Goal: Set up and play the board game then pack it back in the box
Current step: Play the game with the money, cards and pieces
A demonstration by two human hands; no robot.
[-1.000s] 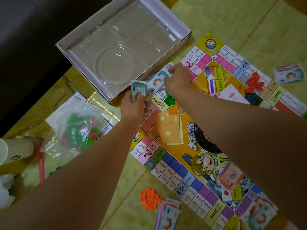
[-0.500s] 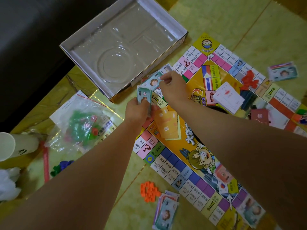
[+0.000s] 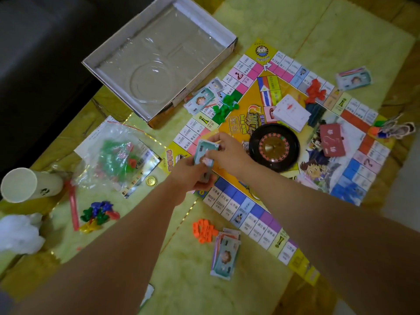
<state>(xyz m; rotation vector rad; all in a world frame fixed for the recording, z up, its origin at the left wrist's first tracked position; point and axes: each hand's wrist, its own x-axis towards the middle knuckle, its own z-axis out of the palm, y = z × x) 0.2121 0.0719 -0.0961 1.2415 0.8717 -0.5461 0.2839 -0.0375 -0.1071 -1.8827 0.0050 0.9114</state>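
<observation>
Yellow-green marbled tabletop [image 3: 354, 35] fills our view, with a dark drop along its left edge. We hold a bundle of banknotes [image 3: 205, 150] over the near-left corner of the game board [image 3: 229, 206]. Our left hand [image 3: 191, 172] is wrapped around it from below, and our right hand [image 3: 229, 152] pinches its top note.

Just right of our hands sits the black roulette wheel [image 3: 273, 146]. Past it lie a white card deck [image 3: 292, 112] and a red card [image 3: 331, 139]. Green houses [image 3: 223, 106] and a loose pile of notes [image 3: 202, 98] crowd the board's edge against the open box [image 3: 109, 54]. The box holds only its clear tray, and its far corner seems to reach past the table's left edge. Red pieces [image 3: 314, 90] rest on the board's far side, with another note stack [image 3: 353, 78] beyond them on bare table.

To our left a plastic bag of pieces [image 3: 118, 155] lies on a printed sheet, a gold coin [image 3: 151, 181] just beside it. A paper cup [image 3: 25, 185] lies tipped near the left edge, close to a red stick [image 3: 73, 210], mixed pawns [image 3: 97, 214] and white tissue [image 3: 18, 233]. Between our forearms lie orange pieces [image 3: 204, 230] and a near note stack [image 3: 225, 255]. Bare tabletop opens at the far right and close in front of us.
</observation>
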